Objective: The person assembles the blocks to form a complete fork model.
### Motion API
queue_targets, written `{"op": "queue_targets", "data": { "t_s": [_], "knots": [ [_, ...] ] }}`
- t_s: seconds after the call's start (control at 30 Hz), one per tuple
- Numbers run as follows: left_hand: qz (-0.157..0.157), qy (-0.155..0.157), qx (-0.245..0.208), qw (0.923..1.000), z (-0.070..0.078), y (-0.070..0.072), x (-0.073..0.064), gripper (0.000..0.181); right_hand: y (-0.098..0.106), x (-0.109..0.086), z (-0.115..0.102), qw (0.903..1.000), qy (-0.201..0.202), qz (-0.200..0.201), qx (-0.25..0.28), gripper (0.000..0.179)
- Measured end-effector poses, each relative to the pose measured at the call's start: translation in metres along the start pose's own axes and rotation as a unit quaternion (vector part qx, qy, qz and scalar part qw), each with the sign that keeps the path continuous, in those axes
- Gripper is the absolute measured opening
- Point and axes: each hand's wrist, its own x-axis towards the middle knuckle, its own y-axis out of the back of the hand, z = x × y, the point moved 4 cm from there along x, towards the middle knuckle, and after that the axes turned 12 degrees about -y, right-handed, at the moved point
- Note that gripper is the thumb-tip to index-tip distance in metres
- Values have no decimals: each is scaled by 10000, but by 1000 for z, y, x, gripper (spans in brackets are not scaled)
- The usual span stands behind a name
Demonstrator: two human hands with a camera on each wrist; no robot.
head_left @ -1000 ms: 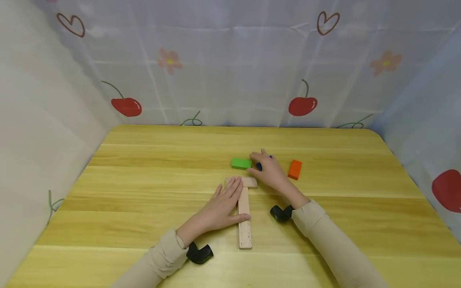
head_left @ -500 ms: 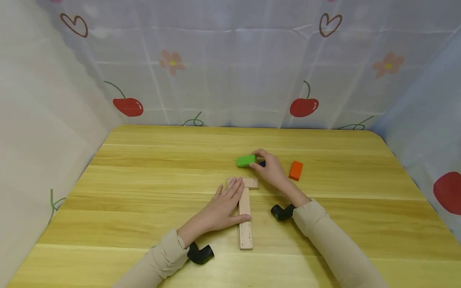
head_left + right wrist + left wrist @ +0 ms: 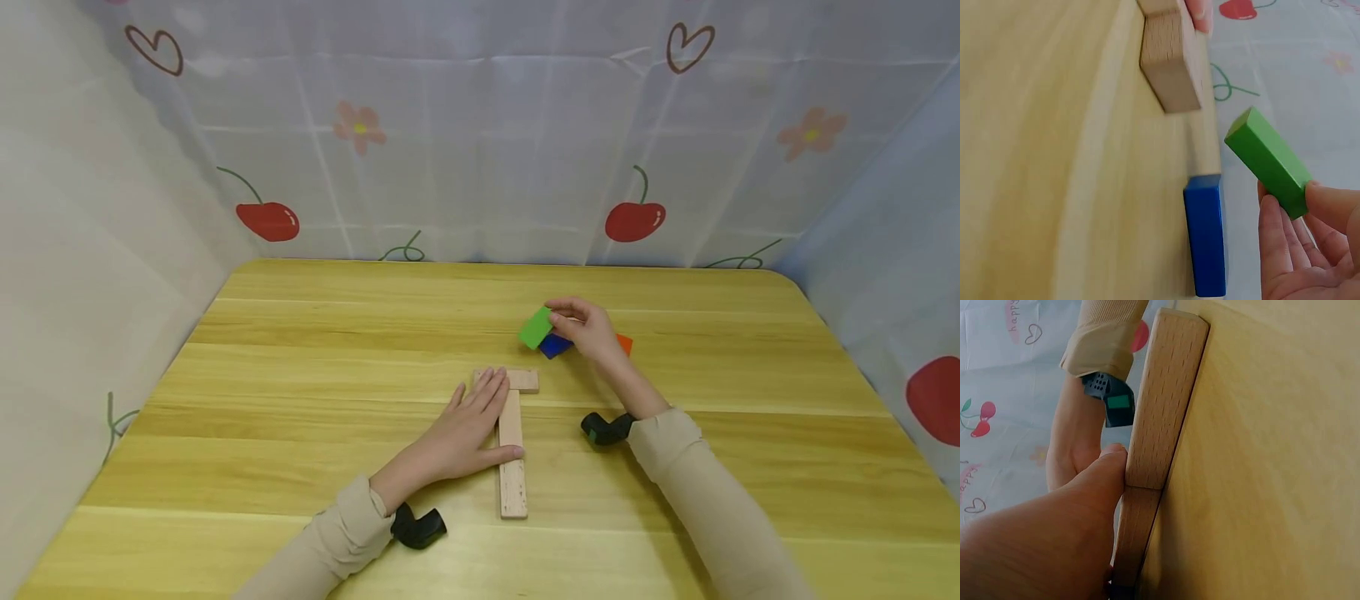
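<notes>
Plain wooden blocks [image 3: 511,425] lie on the table in a T shape, a crosspiece [image 3: 525,381] at the far end of a long stem. My left hand [image 3: 453,442] rests on them, fingers stretched over the crosspiece and thumb across the stem. In the left wrist view, the stem shows a seam between two blocks [image 3: 1166,400]. My right hand [image 3: 588,329] pinches a green block [image 3: 1269,162] by one end between thumb and fingers, holding it tilted above the table. Below it lies a blue block [image 3: 1205,237]. An orange block [image 3: 625,344] is partly hidden behind the right hand.
The wooden table [image 3: 300,375] has a far edge against a patterned curtain [image 3: 465,150], with more cloth at both sides. Black devices [image 3: 420,529] are worn at both wrists, below rolled beige sleeves.
My right hand has taken hold of the green block, lifted it and carried it rightward, tilting it over the blue block. My left hand has stayed on the wooden blocks.
</notes>
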Motion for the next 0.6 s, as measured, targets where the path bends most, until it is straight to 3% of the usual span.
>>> {"op": "queue_targets", "data": {
  "t_s": [0.23, 0.43, 0.6],
  "knots": [
    [-52, 5, 13, 10000, 1, -1, 1, 94, -1, 8, -2, 9926, 131, -4, -1210, 26],
    [-36, 33, -25, 10000, 0, -1, 1, 94, -6, 11, -2, 9654, 656, -10, -2522, 24],
    [-31, 10, -15, 10000, 1, 0, 1, 94, -6, 11, -2, 9512, 817, -136, -2973, 25]
  ]
}}
